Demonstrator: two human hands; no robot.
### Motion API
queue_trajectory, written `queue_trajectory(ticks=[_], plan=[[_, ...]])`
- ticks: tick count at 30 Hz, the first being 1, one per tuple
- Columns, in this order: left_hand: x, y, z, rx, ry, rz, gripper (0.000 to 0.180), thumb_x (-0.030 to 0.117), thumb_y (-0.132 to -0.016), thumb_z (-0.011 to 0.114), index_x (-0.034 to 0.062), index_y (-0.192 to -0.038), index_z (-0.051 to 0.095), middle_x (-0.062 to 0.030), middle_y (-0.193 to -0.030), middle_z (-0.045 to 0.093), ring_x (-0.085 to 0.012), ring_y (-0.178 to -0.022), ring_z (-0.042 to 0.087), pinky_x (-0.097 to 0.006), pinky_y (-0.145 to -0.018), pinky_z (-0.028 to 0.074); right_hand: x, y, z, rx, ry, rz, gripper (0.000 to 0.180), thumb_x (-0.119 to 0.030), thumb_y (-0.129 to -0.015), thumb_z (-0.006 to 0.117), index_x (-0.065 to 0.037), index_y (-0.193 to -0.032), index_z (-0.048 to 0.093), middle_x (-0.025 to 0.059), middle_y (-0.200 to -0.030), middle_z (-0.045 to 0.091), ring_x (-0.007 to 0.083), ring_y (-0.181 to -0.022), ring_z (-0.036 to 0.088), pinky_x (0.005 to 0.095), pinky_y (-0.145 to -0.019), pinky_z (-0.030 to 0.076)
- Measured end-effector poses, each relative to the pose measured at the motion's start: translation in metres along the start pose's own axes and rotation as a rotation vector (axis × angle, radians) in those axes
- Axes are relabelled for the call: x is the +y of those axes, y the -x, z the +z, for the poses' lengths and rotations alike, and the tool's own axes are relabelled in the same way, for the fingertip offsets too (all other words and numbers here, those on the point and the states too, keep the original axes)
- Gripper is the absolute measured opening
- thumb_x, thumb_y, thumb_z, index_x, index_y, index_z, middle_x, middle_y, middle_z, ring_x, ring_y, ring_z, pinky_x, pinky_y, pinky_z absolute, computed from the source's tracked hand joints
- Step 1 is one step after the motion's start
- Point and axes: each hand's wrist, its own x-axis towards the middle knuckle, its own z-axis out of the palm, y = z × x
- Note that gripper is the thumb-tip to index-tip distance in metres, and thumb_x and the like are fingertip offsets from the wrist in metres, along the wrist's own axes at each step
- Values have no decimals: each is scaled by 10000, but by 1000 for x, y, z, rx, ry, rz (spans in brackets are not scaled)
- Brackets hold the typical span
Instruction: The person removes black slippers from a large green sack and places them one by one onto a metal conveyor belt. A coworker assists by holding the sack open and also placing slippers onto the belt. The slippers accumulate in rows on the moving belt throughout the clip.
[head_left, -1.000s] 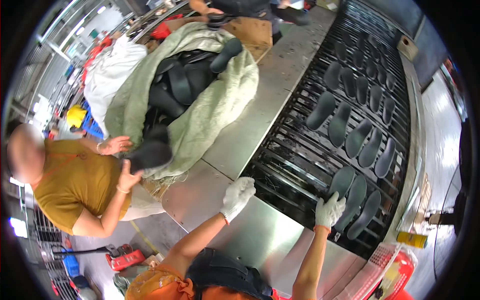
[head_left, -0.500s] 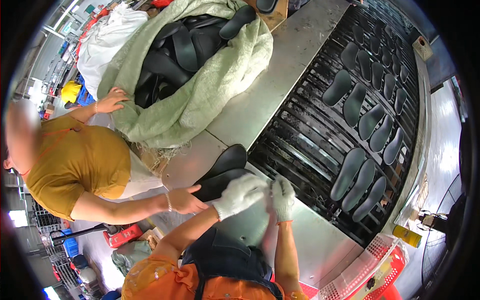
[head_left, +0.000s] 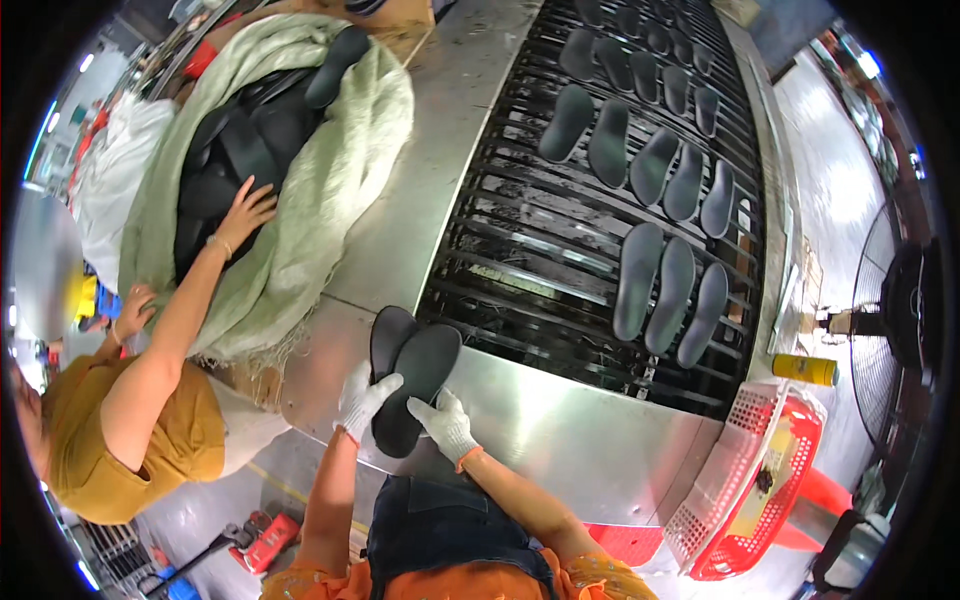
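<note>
Two black shoe insoles, one [head_left: 428, 365] overlapping the other [head_left: 390, 335], are between my hands over the near end of the metal table. My left hand [head_left: 366, 400], in a white knit glove, closes on their left edge with the thumb on top. My right hand [head_left: 443, 422], gloved the same way, grips the lower right edge of the front insole, thumb over its face. Its other fingers are partly hidden. More insoles [head_left: 222, 150] fill a pale green woven sack [head_left: 350, 190] to the left, where a co-worker's hand [head_left: 247, 215] reaches in.
Black rollers [head_left: 500, 290] run away beyond the metal table [head_left: 560, 420], carrying rows of insoles [head_left: 637, 280] along their right side. A red-and-white plastic basket [head_left: 725, 490] stands at the right, with a yellow can [head_left: 805, 369] behind it. Farther right is a fan [head_left: 890, 310].
Both my hands have come onto the two insoles, which lay on the table by the co-worker's hand. That co-worker's hand has moved to the sack. The view has swung right.
</note>
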Motion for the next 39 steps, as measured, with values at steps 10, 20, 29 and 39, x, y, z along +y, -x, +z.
queue_trajectory(ticks=[10,20,29,39], plan=[[109,-64,79,-120,486,185,336,221,-929,671,-39,-1142,671,-93,-1047,730,-166,-946,656,-333,-854,513,-68,-40,-160,583,5,-255,338,-262,-953,644,-3,-1168,629,151,-1058,731,222,-975,683,363,-877,507],[227,-200,169,-174,268,398,491,275,-914,675,-29,-1292,600,-183,-1173,705,-274,-1048,664,-387,-923,497,-119,-112,-280,831,351,-284,479,-323,-925,627,-95,-1344,586,204,-1194,692,357,-1100,668,468,-925,509],[206,-185,177,-70,320,469,629,147,-870,721,2,-1445,512,-201,-1358,628,-281,-1196,635,-369,-1041,481,-61,-85,-235,1076,596,-810,522,-102,-877,674,-25,-1368,518,279,-1340,548,463,-1198,562,499,-995,495],[128,-83,141,-107,451,415,367,26,-903,683,-9,-1265,638,-90,-1161,705,-163,-1074,671,-307,-969,526,39,-17,-154,840,877,-905,337,-115,-836,715,-64,-1164,655,168,-1228,594,384,-1127,578,469,-953,510]])
